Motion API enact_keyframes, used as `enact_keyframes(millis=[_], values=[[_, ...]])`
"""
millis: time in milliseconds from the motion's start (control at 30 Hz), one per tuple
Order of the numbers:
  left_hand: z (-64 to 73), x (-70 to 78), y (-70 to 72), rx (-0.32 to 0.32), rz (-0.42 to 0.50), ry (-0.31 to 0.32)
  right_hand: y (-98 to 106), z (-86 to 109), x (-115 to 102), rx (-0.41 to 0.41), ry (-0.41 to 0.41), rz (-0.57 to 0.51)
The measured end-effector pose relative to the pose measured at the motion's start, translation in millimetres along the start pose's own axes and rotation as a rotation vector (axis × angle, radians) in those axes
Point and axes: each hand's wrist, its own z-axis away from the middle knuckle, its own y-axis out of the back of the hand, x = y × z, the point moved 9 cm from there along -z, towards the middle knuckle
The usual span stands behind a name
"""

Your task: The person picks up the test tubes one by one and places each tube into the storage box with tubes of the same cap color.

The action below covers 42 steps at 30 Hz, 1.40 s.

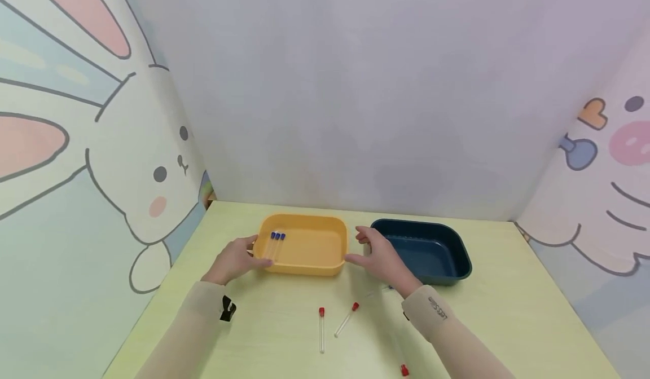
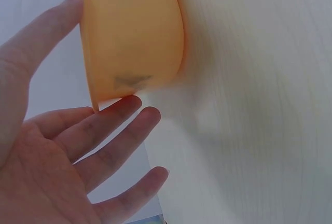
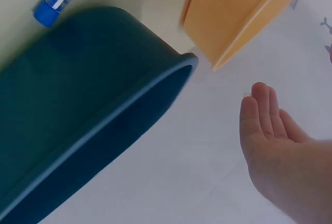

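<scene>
Bright, diffuse illumination; soft shadows on the pale yellow-green, wood-grained tabletop [image 1: 274,322] near the shallow, rounded-rectangular yellow plastic tray [image 1: 311,246]. Wrist views: hazier, softly blurred.

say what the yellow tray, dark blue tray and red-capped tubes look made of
Yellow tray: probably smooth, matte plastic, given its even colour and rounded rim. Dark blue tray: likely plastic too, slightly glossy, with highlights on its floor. Red-capped tubes: clear, since the table shows through; glass or plastic, can't tell.
</scene>
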Motion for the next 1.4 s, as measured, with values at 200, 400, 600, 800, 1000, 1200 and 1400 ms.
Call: enact_keyframes(millis=[200, 400, 600, 800, 1000, 1200, 1400], values=[[2.8, 2.8, 3.5, -0.002, -0.024, -0.010, 7.9, 13.4, 12.3, 0.033, -0.028, -0.021], [3.2, 2.9, 7.7, 0.002, -0.029, -0.010, 14.8, 27.1, 20.7, 0.078, -0.051, 0.014], [3.0, 3.7, 7.7, -0.001, -0.032, -0.012, 17.5, 41.8, 30.9, 0.096, -0.075, 0.043], [2.4, 2.9, 6.4, 0.002, -0.040, -0.015, 17.8, 53.7, 41.4, 0.092, -0.077, 0.071], [1.4, 3.1, 4.2, -0.002, -0.041, -0.017, 13.5, 63.8, 51.9, 0.078, -0.076, 0.117], [1.4, 5.1, 2.6, -0.009, -0.049, -0.012, 3.7, 66.3, 68.6, 0.034, -0.132, 0.153], [1.5, 5.1, 2.0, -0.008, -0.048, -0.004, -5.6, 65.5, 82.9, -0.008, -0.157, 0.226]])
